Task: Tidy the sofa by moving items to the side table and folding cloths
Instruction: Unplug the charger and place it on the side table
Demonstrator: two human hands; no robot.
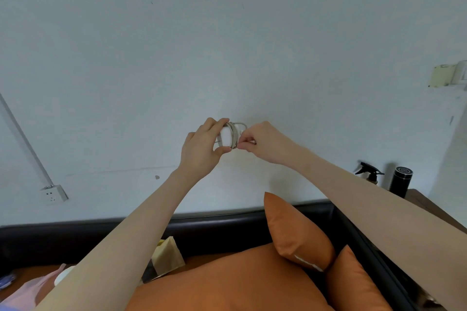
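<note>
Nearest the camera, orange cushions (240, 283) lay heaped on the dark sofa (214, 230), one smaller orange pillow (295, 232) propped upright against the backrest and another (353, 283) beside it at the right. At the lower left lay a pink cloth (27, 293), and a yellow-and-black packet (164, 257) was partly hidden behind the left forearm. Both bare arms reached up and forward over the sofa.

Higher up, in front of the wall, the left hand (202, 149) gripped a small white charger (226, 137), thumb below and curled fingers above. A pale cable (236, 131) was wound round the charger in several loops. The right hand (262, 141) met it from the other side, its fingertips (242, 144) pinching the cable close against the coil. The charger was held in the air, well above the sofa and apart from the side table.

At the far right stood the brown side table (427, 206), carrying a spray bottle (369, 174) and, near it, a black flask (401, 182). Behind everything rose a plain pale wall (227, 33), with a socket box (53, 193) low at the left fed by a slanting conduit (22, 139), and a taped patch (444, 76) at the upper right.
</note>
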